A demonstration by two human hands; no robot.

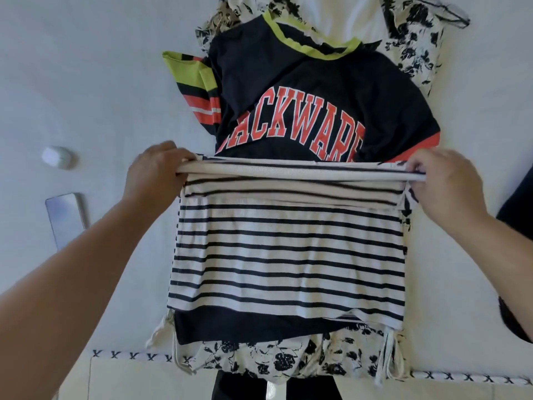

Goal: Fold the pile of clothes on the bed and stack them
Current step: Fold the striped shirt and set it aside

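- Both hands pinch the far, folded edge of a striped top [288, 249] — left hand [157, 168] at the left corner, right hand [450, 180] at the right, fingers curled round the doubled hem.
- The top lies mid-pile, near the bed's [86, 67] near edge, on a navy lettered jersey [302, 96] that itself covers a floral garment [277, 359].
- Risk, as judged: the thin, stretchy knit could sag in the middle as the fold is carried over — leaving a crooked crease.
- The soft jersey beneath may drag along and bunch.
- Drawstrings [386, 356] dangling off the near edge could snag.
- A phone [66, 217] and a small white case [56, 156] rest on the smooth sheet at left, well apart.
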